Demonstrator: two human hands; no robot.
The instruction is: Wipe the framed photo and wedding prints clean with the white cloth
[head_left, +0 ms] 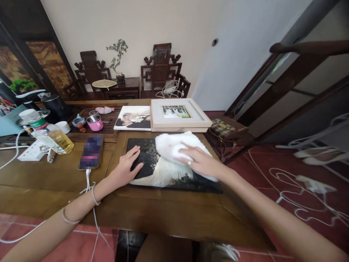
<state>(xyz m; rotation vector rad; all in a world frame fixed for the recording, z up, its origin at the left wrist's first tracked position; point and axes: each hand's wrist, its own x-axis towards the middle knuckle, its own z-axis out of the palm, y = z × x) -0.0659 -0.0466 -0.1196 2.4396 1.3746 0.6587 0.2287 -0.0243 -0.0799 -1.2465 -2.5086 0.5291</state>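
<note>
A large dark photo print (pixel 148 154) lies flat on the wooden table (pixel 54 171) in front of me. My left hand (pixel 127 168) rests flat on its left edge, fingers stretched out and apart. My right hand (pixel 197 160) presses a white cloth (pixel 174 143) down on the right part of the print, fingers laid over the cloth. A ring shows on one finger of that hand.
Behind the print lie a second photo print (pixel 133 118) and a pale framed picture (pixel 178 114). A phone (pixel 91 151) on a white cable, an oil bottle (pixel 54 140), a pink cup (pixel 95 123) and a power strip (pixel 31 151) sit left. White cables trail on the red tile floor (pixel 300 189).
</note>
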